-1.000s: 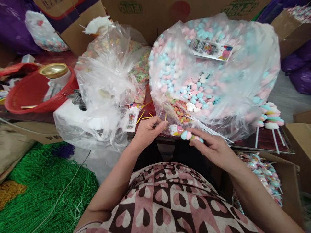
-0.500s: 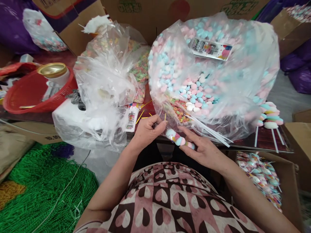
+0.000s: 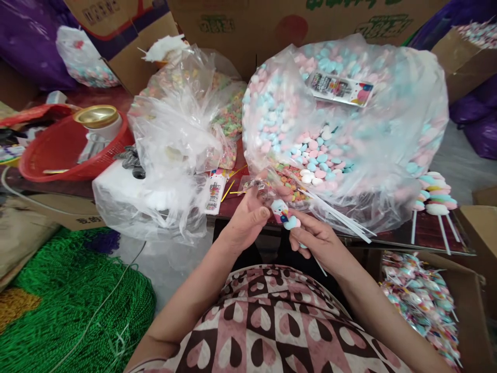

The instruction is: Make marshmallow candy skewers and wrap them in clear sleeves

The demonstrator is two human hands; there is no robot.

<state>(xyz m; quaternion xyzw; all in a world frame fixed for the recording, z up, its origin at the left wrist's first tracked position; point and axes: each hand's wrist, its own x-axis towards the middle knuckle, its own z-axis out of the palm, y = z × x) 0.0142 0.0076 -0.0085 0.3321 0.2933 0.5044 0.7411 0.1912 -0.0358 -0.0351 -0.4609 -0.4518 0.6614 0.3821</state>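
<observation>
Reference: centre of view; 12 o'clock is directly away from the wearer. The bench [image 3: 421, 231] spans 9 to 3 o'clock. Locate the rear carton [image 3: 248, 31] at 12 o'clock, behind both bags. The marshmallow bag [image 3: 392, 129] sits at 1 to 2 o'clock, with one packet [image 3: 339, 88] on top. Loose sticks [image 3: 345, 216] lie along its near edge. The ring-candy bag [image 3: 174, 77] sits at 11 o'clock. At 9 to 10 o'clock, the basket [image 3: 112, 151] contains the jar [image 3: 105, 128]. The skewer group [image 3: 438, 196] occupies 3 o'clock, at the bench's right end. At 4 o'clock, the open carton [image 3: 471, 305] holds wrapped candies [image 3: 419, 295]. The cord heap [image 3: 93, 295] lies at 8 o'clock.
</observation>
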